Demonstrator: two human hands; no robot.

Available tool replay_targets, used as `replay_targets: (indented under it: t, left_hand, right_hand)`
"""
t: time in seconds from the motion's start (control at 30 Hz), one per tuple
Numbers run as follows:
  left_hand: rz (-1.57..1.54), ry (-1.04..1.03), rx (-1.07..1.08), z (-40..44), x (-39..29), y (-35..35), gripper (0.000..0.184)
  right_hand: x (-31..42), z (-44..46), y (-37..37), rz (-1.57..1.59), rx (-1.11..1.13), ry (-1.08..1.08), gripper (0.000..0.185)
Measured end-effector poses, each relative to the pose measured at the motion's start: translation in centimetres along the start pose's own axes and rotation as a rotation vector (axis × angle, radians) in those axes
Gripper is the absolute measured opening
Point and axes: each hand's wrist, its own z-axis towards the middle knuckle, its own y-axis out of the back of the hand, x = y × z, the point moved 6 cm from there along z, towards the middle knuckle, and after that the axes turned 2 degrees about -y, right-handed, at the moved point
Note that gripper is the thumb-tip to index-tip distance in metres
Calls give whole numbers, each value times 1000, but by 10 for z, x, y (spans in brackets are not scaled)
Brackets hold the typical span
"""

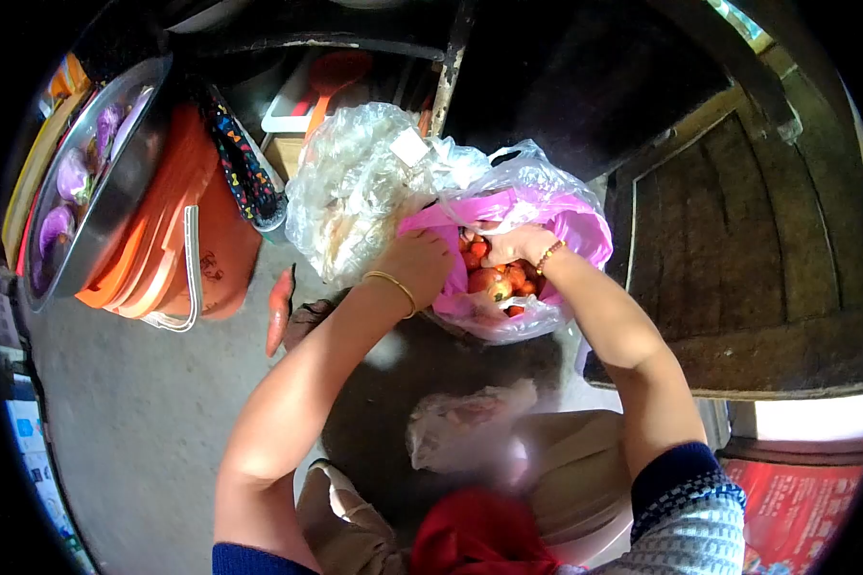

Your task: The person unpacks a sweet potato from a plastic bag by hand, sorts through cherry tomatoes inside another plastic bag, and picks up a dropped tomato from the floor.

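A pink plastic bag (580, 230) sits opened inside a clear plastic bag (537, 326), with several red and orange tomatoes (494, 286) in it. My left hand (422, 261), with a gold bangle at the wrist, is closed on the pink bag's left rim. Inside the bag's mouth, my right hand (518, 245) touches the tomatoes; a beaded bracelet circles that wrist. Its fingertips are partly hidden among the tomatoes, so its grip is unclear. Left of this bag stands a bulky, crumpled clear plastic bag (345, 192) with contents I cannot make out.
A long orange-red root vegetable (279, 311) lies on the concrete floor (153, 402). At left are orange buckets (225, 264) and a metal basin (115, 206) holding purple vegetables. A wooden door (719, 240) stands right. Another plastic bag (465, 422) lies near my legs.
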Motion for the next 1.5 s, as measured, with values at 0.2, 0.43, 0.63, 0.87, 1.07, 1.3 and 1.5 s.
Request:
replay_targets:
  t: [0.2,0.43,0.63,0.87,1.07,1.3,1.5]
  left_hand:
    - [-10,16,13,-1,0,3,20]
    - [-91,104,10,9,7,-7,19]
    - [-244,151,34,21,14,-21,21]
    - [-278,259,58,37,12,4,27]
    - [-418,262,-267,31,34,15,25]
    - [-571,217,-340,9,31,46,23]
    - [-622,192,-264,9,34,34,23]
  right_hand:
    - [-11,2,-6,-3,98,-53,38]
    - [9,-8,11,-93,-177,156,45]
    - [-22,-15,29,170,-70,0,43]
    - [-8,-29,47,-25,-344,-15,31]
    - [36,-24,26,-281,-203,67,25]
    - [54,-28,32,-448,-190,-88,20]
    - [44,-29,32,-335,-87,-137,25]
